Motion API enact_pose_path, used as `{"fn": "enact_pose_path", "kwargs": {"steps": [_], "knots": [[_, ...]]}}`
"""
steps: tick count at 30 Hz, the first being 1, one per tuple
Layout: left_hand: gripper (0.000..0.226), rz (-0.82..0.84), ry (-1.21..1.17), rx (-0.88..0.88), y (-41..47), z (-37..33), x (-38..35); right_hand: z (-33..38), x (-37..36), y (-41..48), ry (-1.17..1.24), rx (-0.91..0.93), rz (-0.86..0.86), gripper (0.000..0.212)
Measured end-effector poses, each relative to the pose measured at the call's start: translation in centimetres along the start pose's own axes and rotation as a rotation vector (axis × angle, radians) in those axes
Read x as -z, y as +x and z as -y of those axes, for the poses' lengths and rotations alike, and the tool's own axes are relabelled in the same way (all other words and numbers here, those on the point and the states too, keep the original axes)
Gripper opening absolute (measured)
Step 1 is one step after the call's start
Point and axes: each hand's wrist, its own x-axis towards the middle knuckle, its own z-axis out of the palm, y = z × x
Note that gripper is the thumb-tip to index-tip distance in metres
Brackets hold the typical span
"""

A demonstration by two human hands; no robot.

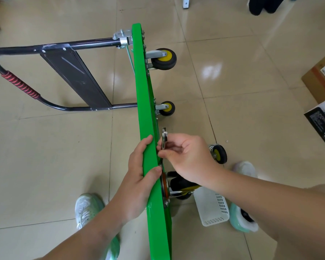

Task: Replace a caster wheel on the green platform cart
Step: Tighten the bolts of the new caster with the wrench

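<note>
Left hand (139, 177) grips green cart (140, 72) edge | right hand (188, 156) pinches wrench (164, 135) against underside

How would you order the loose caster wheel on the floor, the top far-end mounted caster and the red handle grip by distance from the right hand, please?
From the right hand, head view:
1. Loose caster wheel, on the floor just right of it.
2. Mounted caster, at the cart's far end.
3. Red handle grip, far left.
</note>
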Motion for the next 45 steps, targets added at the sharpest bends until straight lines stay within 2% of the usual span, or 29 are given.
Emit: {"fn": "enact_pose_path", "kwargs": {"steps": [7,13,17,21,24,33,45], "knots": [[0.069,-0.012,0.031,-0.012,-0.1,-0.2,-0.2,-0.7,0.5,-0.3,-0.053,0.05,-0.049,0.032],[0.071,-0.014,0.014,-0.013,0.0,-0.1,-0.2,-0.3,0.1,0.8,0.002,-0.025,-0.065,0.043],[0.071,-0.01,-0.007,-0.012,-0.1,0.0,-0.1,0.0,-0.2,-0.1,0.009,-0.007,-0.001,0.033],[0.071,-0.001,-0.001,-0.003,-0.1,0.0,0.0,-0.3,0.5,-0.3,0.04,-0.003,-0.04,0.033],[0.07,-0.001,0.007,0.001,-0.1,-0.2,-0.1,-0.6,0.9,0.5,0.068,-0.033,-0.096,0.036],[0.067,-0.009,0.035,-0.013,-0.2,-0.6,-0.2,-0.5,0.4,0.9,0.132,-0.071,-0.019,0.033],[0.068,-0.014,0.004,-0.012,-0.2,-0.4,-0.2,-1.2,0.3,3.4,0.117,-0.194,-0.046,0.031]]}}
